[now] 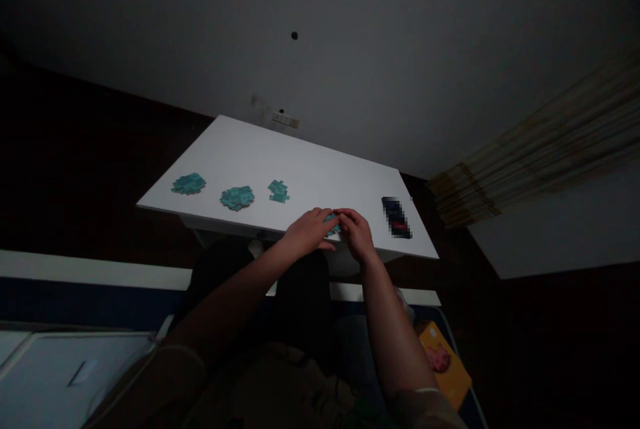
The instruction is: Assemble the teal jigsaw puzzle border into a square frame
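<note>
Teal jigsaw pieces (332,226) show between my two hands at the front edge of the white table (310,162). My left hand (311,231) reaches over them from the left, fingers stretched out across their top and thumb apart, nearer the edge. From the right, my right hand (357,231) meets it with bent fingers, thumb and fingertips together at a jigsaw piece. My fingers cover part of these pieces, so how they join is hidden. Left of my hands, a small flat group of jigsaw pieces (279,191) lies on the table.
Two heaps of teal pieces, a middle heap (237,197) and a far-left heap (189,183), lie on the table. A dark blurred-out object (397,218) rests near its right end. A yellow box (445,365) is beside me at lower right. A wall socket (286,119) is behind the table.
</note>
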The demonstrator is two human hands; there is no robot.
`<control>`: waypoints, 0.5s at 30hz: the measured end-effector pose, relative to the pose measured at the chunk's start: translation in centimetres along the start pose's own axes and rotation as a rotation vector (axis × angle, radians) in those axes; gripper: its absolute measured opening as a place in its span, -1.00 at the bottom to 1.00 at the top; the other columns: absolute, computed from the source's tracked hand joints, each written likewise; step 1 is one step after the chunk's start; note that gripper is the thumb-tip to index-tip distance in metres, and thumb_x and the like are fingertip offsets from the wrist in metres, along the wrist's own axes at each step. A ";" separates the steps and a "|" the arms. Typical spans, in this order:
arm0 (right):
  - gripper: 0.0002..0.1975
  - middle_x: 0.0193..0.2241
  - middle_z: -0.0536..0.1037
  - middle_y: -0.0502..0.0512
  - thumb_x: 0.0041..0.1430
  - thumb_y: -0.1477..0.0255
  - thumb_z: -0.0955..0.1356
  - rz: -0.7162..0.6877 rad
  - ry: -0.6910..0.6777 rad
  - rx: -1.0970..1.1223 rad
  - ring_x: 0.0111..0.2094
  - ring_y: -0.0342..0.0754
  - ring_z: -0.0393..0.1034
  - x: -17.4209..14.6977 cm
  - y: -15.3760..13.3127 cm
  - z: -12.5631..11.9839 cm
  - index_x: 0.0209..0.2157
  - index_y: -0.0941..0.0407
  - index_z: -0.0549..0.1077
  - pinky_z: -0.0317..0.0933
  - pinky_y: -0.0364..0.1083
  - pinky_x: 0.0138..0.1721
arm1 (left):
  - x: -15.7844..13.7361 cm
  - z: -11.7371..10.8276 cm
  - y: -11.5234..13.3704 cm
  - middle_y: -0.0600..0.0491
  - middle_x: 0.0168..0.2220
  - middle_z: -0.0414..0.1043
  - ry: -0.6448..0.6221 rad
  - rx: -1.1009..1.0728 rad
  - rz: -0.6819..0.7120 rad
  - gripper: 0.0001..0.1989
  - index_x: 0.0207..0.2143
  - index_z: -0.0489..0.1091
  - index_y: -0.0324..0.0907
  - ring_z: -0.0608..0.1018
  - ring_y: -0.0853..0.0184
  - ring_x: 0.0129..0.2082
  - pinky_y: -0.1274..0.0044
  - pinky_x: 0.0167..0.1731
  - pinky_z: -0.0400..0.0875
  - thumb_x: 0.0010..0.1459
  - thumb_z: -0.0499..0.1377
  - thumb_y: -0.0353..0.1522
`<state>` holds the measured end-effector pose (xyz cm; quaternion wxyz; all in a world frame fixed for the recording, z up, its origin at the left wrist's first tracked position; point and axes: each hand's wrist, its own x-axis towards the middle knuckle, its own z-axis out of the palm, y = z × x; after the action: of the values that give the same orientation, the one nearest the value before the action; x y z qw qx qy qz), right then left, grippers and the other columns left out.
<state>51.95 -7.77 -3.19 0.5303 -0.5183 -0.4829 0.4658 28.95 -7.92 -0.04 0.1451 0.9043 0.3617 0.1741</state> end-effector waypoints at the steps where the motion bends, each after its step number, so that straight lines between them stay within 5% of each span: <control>1: -0.61 -0.02 0.88 0.11 0.19 -0.02 0.75 0.005 0.014 0.005 0.13 0.29 0.74 0.1 -0.1 0.1 -0.10 -0.11 0.80 0.61 0.26 0.30 | -0.1 0.0 -0.1 -0.22 0.63 0.63 -0.001 -0.010 0.001 -0.32 0.59 0.61 -0.02 0.68 -0.20 0.56 0.10 0.57 0.62 0.52 0.58 -0.32; 5: -0.54 -0.02 0.88 0.16 0.15 -0.08 0.75 0.028 0.040 0.060 0.12 0.33 0.80 0.4 -0.5 0.6 -0.11 -0.10 0.77 0.69 0.28 0.27 | -0.1 0.2 -1.0 -0.05 0.55 0.74 0.035 -0.185 0.030 -0.42 0.47 0.73 0.13 0.73 -0.11 0.54 0.15 0.57 0.62 0.49 0.50 -0.42; 10: -0.45 0.15 0.90 0.14 0.14 -0.05 0.73 0.046 0.021 0.091 0.29 0.37 0.80 0.9 -0.6 0.9 0.07 -0.12 0.74 0.71 0.37 0.40 | 1.4 -0.2 -3.1 -0.13 0.30 0.88 0.232 -0.609 -0.142 -0.57 0.39 0.76 -0.07 0.86 -0.03 0.30 0.19 0.36 0.74 0.54 0.45 -0.36; 15: 0.10 0.68 0.58 0.27 -0.06 0.28 0.74 -0.129 -0.094 -0.150 0.64 0.48 0.54 2.1 -0.4 2.3 0.57 -0.14 0.58 0.44 0.48 0.70 | 3.8 -0.6 -4.4 -0.11 0.12 0.92 0.274 -0.657 -0.298 -0.72 0.22 0.77 -0.08 0.88 -0.01 0.11 0.22 0.21 0.75 0.53 0.48 -0.27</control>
<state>49.90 -5.46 -2.70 0.4956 -0.5018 -0.5734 0.4169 28.69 -2.11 -0.43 0.4012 0.7156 0.4300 0.3770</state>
